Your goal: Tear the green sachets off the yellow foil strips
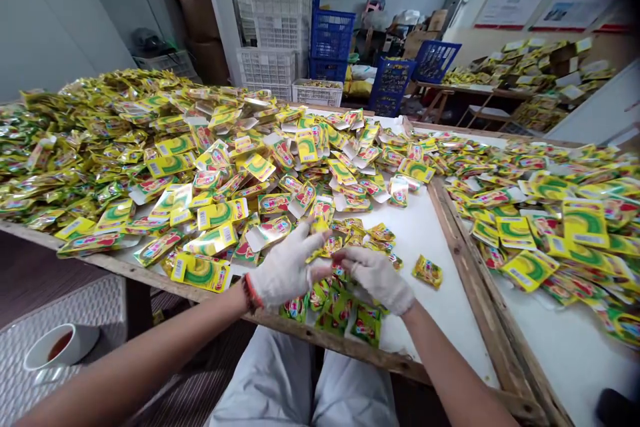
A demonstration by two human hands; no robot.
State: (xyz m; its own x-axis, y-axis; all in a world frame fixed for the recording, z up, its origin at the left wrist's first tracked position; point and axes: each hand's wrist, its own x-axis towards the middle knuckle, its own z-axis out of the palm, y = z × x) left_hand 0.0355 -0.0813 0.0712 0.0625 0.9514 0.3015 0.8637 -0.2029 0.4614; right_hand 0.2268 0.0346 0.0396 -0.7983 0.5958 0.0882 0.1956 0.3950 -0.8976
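Both my hands wear white knit gloves and meet over the near edge of the white table point(430, 233). My left hand point(285, 267) is pinched on a small yellow sachet point(320, 248) near its fingertips. My right hand point(377, 277) is curled, its fingers closed on small sachets held against the left hand. Below the hands lies a neat row of green and yellow sachets point(335, 310). One loose sachet point(427, 270) lies just right of my right hand. A big heap of yellow and green packets point(210, 160) covers the table beyond.
A wooden rail point(465, 260) splits this table from a second one with more packets point(550, 213). A white cup of dark liquid point(60, 345) stands at lower left. White crates point(270, 20) and blue crates point(333, 37) stand at the back.
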